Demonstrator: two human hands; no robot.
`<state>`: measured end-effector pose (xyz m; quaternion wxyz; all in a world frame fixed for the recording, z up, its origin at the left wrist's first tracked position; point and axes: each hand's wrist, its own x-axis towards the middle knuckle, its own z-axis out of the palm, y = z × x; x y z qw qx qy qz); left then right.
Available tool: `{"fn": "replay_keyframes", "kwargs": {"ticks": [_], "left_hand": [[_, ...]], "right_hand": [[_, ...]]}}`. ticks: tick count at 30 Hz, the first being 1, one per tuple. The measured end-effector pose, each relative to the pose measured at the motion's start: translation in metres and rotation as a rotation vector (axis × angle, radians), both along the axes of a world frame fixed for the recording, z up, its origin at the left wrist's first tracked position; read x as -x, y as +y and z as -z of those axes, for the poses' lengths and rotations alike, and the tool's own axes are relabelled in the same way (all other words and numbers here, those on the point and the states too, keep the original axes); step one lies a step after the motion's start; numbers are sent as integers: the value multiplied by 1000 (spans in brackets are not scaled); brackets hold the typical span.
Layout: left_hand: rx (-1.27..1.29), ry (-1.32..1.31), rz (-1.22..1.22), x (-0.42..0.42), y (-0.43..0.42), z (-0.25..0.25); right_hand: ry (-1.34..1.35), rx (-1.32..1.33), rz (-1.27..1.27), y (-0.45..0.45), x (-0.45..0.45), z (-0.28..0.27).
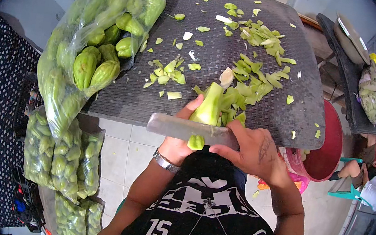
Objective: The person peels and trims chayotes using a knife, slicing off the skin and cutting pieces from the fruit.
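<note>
A partly peeled pale green chayote [209, 105] is held in my left hand [181, 137], above the near edge of the dark woven-pattern table [154, 90]. My right hand [256, 151] grips a wide-bladed knife [180, 128], its handle hidden inside the fingers. The blade lies across the near end of the chayote, and a green cut piece [196, 142] sits against the blade's near side. Green peelings [251, 87] are heaped just beyond the chayote, beside a whitish piece [226, 77].
An open plastic bag of chayotes [106, 62] covers the table's left side. More filled bags [60, 158] stand below it. A red tub [326, 147] is at the table's right. Farther right are a side table [339, 88] and a seated person [370, 184].
</note>
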<state>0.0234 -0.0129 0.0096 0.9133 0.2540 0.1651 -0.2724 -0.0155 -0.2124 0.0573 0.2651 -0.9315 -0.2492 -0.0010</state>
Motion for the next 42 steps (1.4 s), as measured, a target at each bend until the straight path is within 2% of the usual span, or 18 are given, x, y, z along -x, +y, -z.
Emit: {"fn": "replay_keyframes", "kwargs": {"ticks": [5, 8, 11, 13, 15, 16, 18, 21, 23, 24, 28, 32, 34, 36, 38, 40, 42], "left_hand": [[-55, -2, 91, 2, 10, 18], [-98, -158, 187, 7, 16, 10], [-139, -182, 137, 12, 12, -3], [-189, -142, 86, 8, 10, -4], [-212, -129, 74, 4, 9, -4], [-212, -138, 85, 2, 9, -2], [-206, -146, 88, 2, 8, 2], [-149, -132, 103, 4, 6, 8], [-60, -97, 163, 1, 9, 10], [-37, -105, 87, 13, 8, 0], [-81, -167, 195, 10, 12, -4], [-204, -180, 116, 10, 10, -1], [-243, -155, 23, 14, 5, 6], [-119, -140, 116, 9, 5, 11], [-83, -167, 116, 11, 9, 24], [-79, -177, 156, 10, 15, 14], [-55, -187, 217, 7, 18, 0]], "right_hand": [[-30, 2, 85, -11, -11, 7], [26, -28, 268, -36, -28, 22], [350, -277, 335, -82, -55, 44], [829, -636, 423, -85, -52, 14], [756, -692, 335, -85, -47, 14], [444, -562, 206, -73, -43, 25], [257, -224, 285, -46, -25, 17], [127, -136, 118, -16, -3, 3], [65, -79, 114, -18, -6, 6], [33, -50, 108, -19, -9, 8], [105, -39, 402, -54, -33, 11], [350, -214, 283, -56, -18, 0], [260, -164, 137, -34, -3, -7], [138, -89, 44, -24, 2, -1], [86, -49, 101, -29, -6, 4], [-21, -60, 171, -38, -13, 9], [22, -21, 322, -53, -21, 12]]}}
